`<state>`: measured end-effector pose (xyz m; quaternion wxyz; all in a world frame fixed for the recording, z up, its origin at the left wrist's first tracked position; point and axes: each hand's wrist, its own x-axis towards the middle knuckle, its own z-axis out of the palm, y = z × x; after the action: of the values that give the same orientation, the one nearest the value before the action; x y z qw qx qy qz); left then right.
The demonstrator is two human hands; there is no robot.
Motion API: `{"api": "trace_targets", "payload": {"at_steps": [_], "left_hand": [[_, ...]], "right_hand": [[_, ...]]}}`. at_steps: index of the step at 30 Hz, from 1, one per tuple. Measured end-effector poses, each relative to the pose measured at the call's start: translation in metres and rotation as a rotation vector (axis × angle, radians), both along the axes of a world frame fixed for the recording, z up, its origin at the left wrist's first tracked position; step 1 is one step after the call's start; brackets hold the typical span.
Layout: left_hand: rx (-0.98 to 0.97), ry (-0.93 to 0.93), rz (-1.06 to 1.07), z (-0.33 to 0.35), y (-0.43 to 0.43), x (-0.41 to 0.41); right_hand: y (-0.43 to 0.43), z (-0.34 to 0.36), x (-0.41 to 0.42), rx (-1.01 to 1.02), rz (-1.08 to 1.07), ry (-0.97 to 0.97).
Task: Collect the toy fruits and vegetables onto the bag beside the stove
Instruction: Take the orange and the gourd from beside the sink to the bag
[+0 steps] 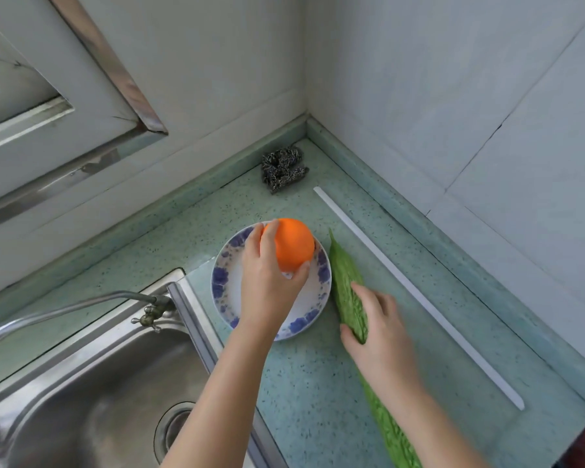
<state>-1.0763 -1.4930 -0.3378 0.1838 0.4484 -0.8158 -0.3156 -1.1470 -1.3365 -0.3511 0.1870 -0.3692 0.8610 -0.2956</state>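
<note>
Left hand (267, 275) fingers wrap toy orange (294, 243) above floral plate (223, 282). Right hand (379, 332) fingers close around toy bitter gourd (348, 285) lying on counter (318, 383). Advice: grip gourd mid-length, lift level. Bag, stove unseen.

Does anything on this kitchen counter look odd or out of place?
Nothing is spilled or broken. The one stray item is a dark patterned scrunchie lying in the back corner of the counter, an unusual thing beside a sink. A crack-like line also runs across the wall tiles on the right.
</note>
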Motion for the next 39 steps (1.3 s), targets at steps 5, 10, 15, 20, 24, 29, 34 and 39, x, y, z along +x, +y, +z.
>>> {"api": "trace_targets", "payload": {"at_steps": [5,10,15,20,24,29,34,39], "left_hand": [[0.073,0.098,0.075,0.003,0.003,-0.001],[0.13,0.173,0.105,0.014,0.016,0.012],[0.166,0.255,0.121,0.035,0.038,0.036],[0.176,0.336,0.144,0.062,0.065,0.077],[0.165,0.395,0.192,0.079,0.088,0.118],[0.139,0.465,0.233,0.089,0.12,0.17],[0.12,0.543,0.312,0.104,0.157,0.223],[0.102,0.594,0.388,0.111,0.205,0.281]], "right_hand": [[0.002,0.002,-0.002,-0.064,-0.023,-0.051],[0.006,0.013,0.0,-0.122,-0.079,-0.12],[0.01,0.039,0.005,-0.227,-0.081,-0.124],[0.016,0.073,0.019,-0.331,-0.022,-0.129],[0.025,0.095,0.041,-0.405,0.064,-0.086],[0.037,0.116,0.079,-0.445,0.19,-0.061],[0.056,0.135,0.123,-0.458,0.322,-0.09],[0.085,0.15,0.173,-0.488,0.442,-0.109]]}}
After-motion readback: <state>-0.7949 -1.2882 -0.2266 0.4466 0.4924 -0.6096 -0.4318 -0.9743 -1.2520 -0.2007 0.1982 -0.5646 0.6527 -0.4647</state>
